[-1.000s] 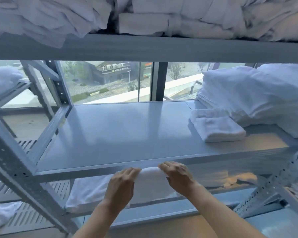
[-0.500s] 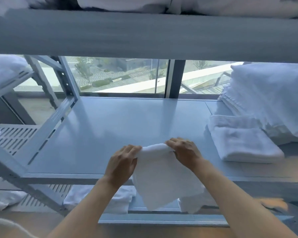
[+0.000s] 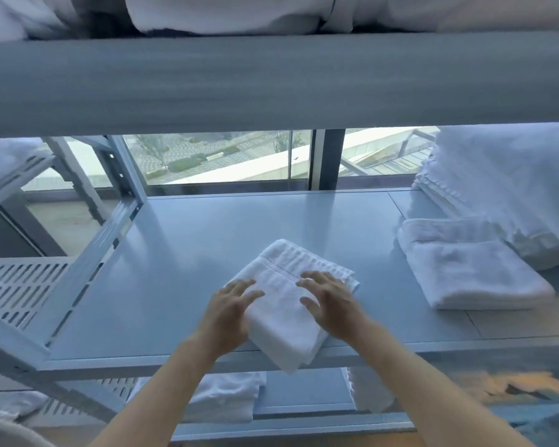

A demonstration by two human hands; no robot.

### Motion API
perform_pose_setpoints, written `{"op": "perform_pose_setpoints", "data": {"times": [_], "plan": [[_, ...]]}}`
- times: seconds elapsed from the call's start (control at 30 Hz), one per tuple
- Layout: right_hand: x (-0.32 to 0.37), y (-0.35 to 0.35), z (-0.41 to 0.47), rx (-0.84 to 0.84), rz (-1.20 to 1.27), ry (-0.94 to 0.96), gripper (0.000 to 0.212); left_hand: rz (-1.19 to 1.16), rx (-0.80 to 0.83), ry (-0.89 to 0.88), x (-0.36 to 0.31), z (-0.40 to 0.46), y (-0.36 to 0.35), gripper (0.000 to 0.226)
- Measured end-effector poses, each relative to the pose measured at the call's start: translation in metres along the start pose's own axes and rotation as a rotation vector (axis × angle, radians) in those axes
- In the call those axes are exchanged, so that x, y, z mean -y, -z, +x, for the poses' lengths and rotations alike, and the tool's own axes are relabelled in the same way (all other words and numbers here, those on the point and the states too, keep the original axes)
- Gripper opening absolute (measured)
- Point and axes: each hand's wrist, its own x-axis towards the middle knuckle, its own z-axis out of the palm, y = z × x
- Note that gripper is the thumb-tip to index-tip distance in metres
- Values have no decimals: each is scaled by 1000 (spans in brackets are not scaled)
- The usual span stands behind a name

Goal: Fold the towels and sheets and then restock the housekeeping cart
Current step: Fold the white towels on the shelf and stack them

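I see the small white folded terry towel [image 3: 286, 304] lying flat on the grey metal middle shelf [image 3: 207, 240], near the front, with one corner poking over the edge; I think it sits there because the flat shelf is good for folding. My left hand [image 3: 229, 312] and right hand [image 3: 331, 304] rest on top with fingers spread, gripping nothing; I think they pat it smooth. A bigger white folded towel [image 3: 465, 272] waits to the right, beside a tall stack of white linens [image 3: 513, 188], so like goes with like.
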Motion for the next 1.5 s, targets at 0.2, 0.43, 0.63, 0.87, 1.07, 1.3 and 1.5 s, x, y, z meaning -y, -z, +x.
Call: {"op": "perform_pose_setpoints", "data": {"times": [0.2,0.43,0.63,0.87,1.07,1.3,1.5], "plan": [[19,-44,-32,156,5,-5,53,54,154,19,15,-13,-21,71],[-43,-8,-33,111,-91,-167,44,166,30,-34,-44,-27,-42,44],[-23,-12,-66,144,-21,58,64,168,8,-61,-79,-20,-60,53],[-30,-25,-74,-24,-66,36,63,118,-205,-113,-51,-30,-67,64],[-37,-26,-79,-84,-18,126,66,95,-303,-43,-36,-44,-53,59],[-42,-28,-78,-154,-11,182,45,22,-167,-9,-26,-75,-47,70],[-46,-6,-83,-55,107,246,22,-128,-31,48,-13,-84,-32,55]]}}
